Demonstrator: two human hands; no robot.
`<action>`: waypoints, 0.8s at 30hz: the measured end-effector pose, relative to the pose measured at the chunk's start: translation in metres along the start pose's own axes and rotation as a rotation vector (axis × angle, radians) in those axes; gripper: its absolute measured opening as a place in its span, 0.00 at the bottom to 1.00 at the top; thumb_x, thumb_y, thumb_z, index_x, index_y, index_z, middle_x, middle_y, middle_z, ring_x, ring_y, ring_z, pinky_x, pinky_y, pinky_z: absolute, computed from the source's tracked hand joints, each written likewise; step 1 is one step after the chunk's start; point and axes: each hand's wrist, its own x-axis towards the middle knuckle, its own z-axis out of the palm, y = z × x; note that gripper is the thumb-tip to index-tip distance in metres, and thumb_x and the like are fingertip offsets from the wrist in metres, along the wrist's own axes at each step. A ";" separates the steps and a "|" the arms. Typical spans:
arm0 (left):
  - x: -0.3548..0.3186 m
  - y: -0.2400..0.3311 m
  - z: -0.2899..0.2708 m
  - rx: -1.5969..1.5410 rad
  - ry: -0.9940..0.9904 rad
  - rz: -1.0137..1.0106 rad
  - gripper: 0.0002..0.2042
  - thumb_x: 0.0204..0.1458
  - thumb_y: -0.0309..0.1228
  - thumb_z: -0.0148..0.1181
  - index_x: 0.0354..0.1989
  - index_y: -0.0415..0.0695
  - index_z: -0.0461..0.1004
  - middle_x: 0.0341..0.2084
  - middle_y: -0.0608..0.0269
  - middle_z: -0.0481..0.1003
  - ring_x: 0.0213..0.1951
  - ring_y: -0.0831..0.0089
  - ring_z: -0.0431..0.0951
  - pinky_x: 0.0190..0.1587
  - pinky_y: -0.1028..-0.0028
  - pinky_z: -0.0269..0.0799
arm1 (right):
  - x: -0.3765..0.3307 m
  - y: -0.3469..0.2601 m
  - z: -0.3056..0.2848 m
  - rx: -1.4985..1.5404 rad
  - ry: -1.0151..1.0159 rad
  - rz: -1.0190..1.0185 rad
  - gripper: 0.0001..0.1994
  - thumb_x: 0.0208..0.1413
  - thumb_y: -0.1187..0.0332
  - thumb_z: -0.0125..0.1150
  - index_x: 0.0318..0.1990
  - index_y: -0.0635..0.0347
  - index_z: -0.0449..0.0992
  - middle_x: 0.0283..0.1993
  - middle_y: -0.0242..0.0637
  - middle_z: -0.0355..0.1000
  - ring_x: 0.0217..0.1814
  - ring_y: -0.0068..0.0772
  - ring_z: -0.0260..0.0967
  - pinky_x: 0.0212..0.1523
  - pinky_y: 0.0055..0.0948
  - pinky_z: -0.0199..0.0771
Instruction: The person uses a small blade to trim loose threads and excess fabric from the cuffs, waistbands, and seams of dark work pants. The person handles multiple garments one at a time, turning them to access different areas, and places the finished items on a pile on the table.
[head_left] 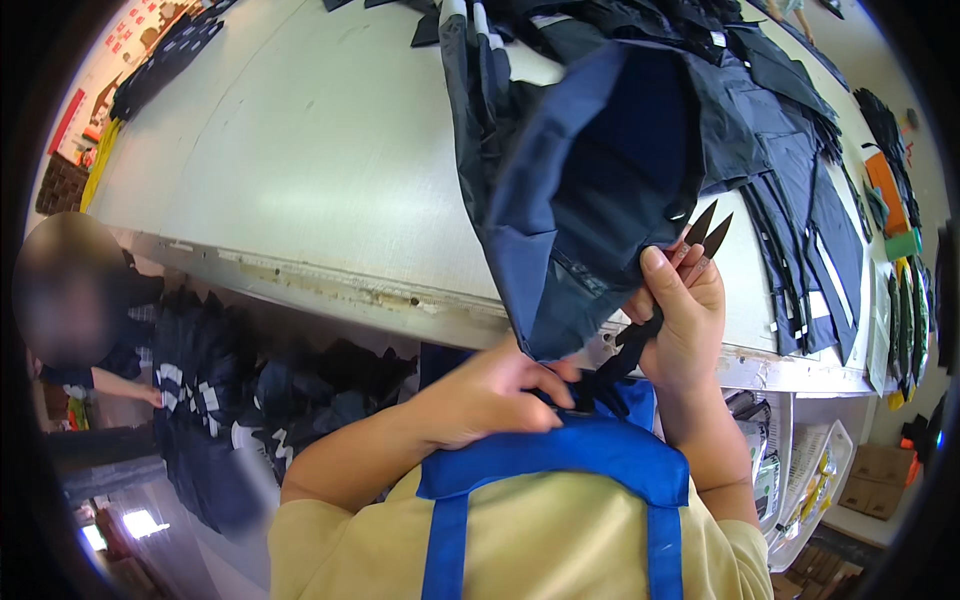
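At the table's near edge (330, 285), the right hand (680, 320) pinches the dark blue garment (590, 180) together with thread snips (705, 235). The left hand (490, 395) grips its lower hem, below the right.

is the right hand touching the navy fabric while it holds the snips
Touching. The head view shows the right hand pinching the navy fabric at its lower edge, thumb pressed on the cloth, with the snips poking out above.

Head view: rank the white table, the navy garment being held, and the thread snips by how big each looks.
1. White table, largest.
2. Navy garment, held close to the camera, so it may look oversized.
3. Thread snips, smallest, in the right hand.
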 end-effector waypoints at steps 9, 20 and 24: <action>0.026 0.012 0.030 0.069 0.491 0.507 0.09 0.54 0.23 0.56 0.43 0.38 0.73 0.31 0.63 0.77 0.32 0.75 0.77 0.38 0.77 0.71 | -0.016 0.002 -0.004 -0.325 -0.126 0.005 0.07 0.57 0.75 0.55 0.32 0.62 0.62 0.25 0.33 0.64 0.18 0.17 0.60 0.19 0.16 0.59; 0.021 0.032 0.031 0.476 0.383 0.764 0.09 0.54 0.23 0.55 0.43 0.37 0.75 0.36 0.59 0.78 0.37 0.73 0.76 0.42 0.74 0.69 | -0.006 -0.037 0.018 -0.954 -0.369 -0.440 0.17 0.34 0.75 0.73 0.35 0.66 0.76 0.27 0.35 0.66 0.22 0.24 0.59 0.22 0.22 0.59; 0.013 0.057 0.032 0.775 0.305 0.521 0.11 0.57 0.29 0.52 0.44 0.36 0.73 0.35 0.59 0.77 0.37 0.73 0.75 0.42 0.74 0.68 | 0.004 -0.041 0.023 -0.922 -0.456 -0.321 0.14 0.35 0.77 0.71 0.33 0.66 0.77 0.26 0.36 0.66 0.22 0.25 0.62 0.23 0.22 0.60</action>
